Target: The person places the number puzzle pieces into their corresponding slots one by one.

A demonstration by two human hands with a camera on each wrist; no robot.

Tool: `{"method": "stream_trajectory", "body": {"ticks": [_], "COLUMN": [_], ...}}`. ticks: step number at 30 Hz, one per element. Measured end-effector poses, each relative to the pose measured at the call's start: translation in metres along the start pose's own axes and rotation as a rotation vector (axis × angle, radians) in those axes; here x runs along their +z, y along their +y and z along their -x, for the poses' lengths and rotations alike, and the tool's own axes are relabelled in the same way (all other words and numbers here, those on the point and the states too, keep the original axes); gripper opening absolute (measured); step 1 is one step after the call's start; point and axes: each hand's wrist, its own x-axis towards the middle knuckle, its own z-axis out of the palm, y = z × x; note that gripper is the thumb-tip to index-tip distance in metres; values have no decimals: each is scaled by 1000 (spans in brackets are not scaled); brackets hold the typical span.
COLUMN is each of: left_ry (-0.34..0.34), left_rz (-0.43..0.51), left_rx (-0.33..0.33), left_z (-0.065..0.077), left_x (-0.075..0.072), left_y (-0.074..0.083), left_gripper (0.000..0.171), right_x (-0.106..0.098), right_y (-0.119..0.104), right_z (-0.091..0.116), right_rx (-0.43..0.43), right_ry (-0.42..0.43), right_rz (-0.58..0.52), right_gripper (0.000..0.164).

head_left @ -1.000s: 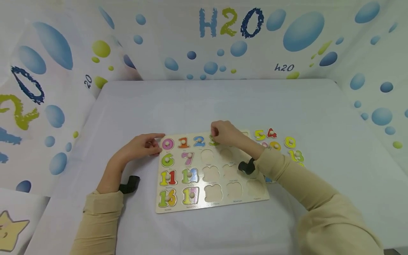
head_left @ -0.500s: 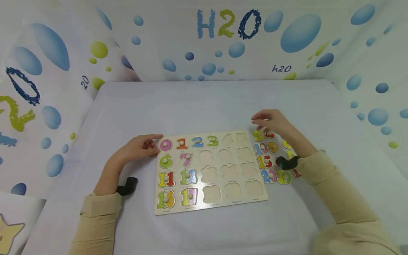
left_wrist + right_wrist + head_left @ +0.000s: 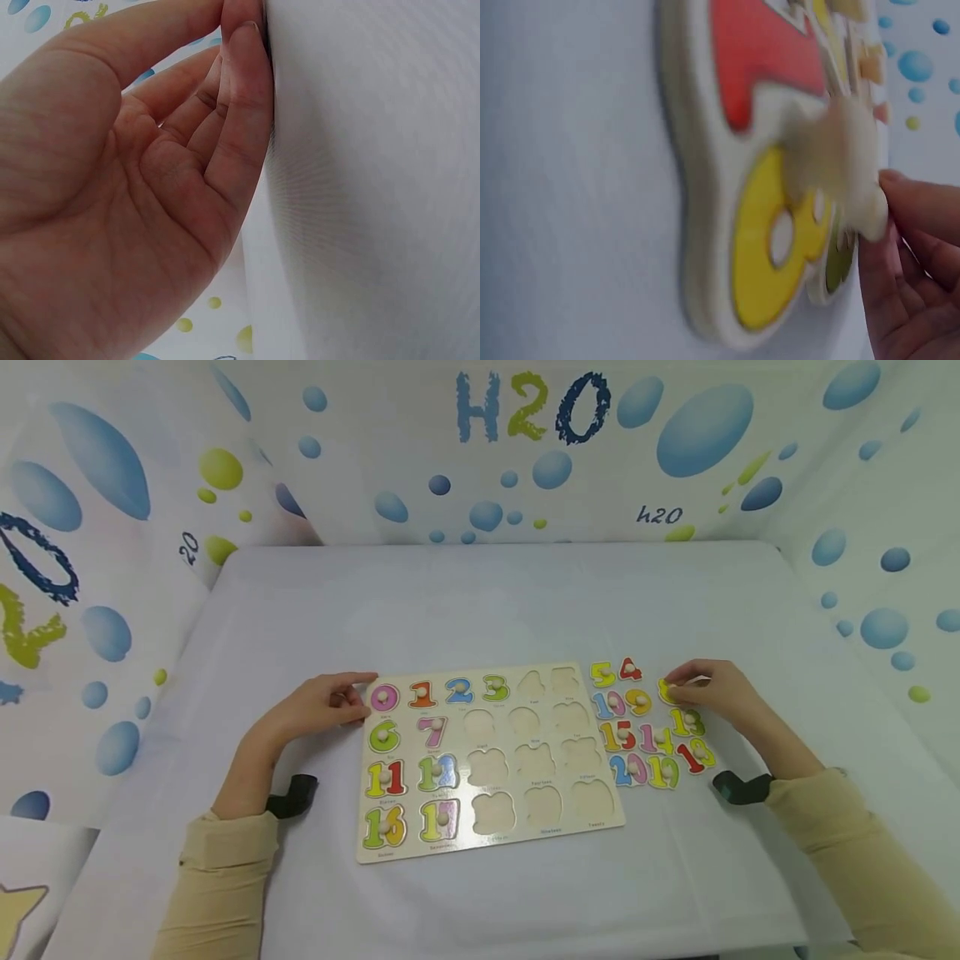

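Note:
A wooden number puzzle board (image 3: 491, 847) lies in front of me, with knobbed number pieces in its left recesses and a green 3 (image 3: 495, 687) in the top row. My left hand (image 3: 315, 703) rests at the board's upper left corner, its index finger and thumb touching the edge. To the right of the loose pieces, my right hand (image 3: 716, 689) pinches the yellow 8 piece (image 3: 665, 691), which its fingertips partly cover. In the right wrist view, thumb and finger meet at a wooden knob beyond the blurred 18 piece (image 3: 769, 247).
Loose pieces lie right of the board, among them a yellow 5 (image 3: 602, 674), a red 4 (image 3: 630, 669), a 15 (image 3: 619, 736) and a 20 (image 3: 628, 770). A white cloth covers the table (image 3: 480, 602), backed by a bubble-patterned curtain (image 3: 420, 452).
My right hand has left the green 3 in the top row, passed over the 5 and 4, and moved right to the yellow 8. The left hand stays at the board's corner.

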Motion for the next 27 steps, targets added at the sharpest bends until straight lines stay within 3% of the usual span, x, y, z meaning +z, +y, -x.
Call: {"method": "stream_trajectory", "body": {"ticks": [10, 15, 18, 22, 27], "left_ry": [15, 9, 9, 11, 18], "left_rz": [8, 12, 17, 31, 35], "left_rx": [-3, -2, -5, -5, 3], "left_z": [2, 3, 4, 4, 3], "left_x": [-1, -2, -2, -1, 0], "left_y": [1, 2, 3, 2, 1], "left_gripper": [53, 55, 55, 55, 54], "right_x": [6, 8, 28, 69, 120], "right_y": [-10, -37, -69, -115, -154], "right_z": [-3, -4, -7, -9, -12], "right_rx": [19, -44, -123, -224, -255], "right_ry": [84, 79, 18, -125, -300], "right_rz": [-65, -206, -311, -408, -478], "right_gripper": [32, 29, 24, 14, 12]}}
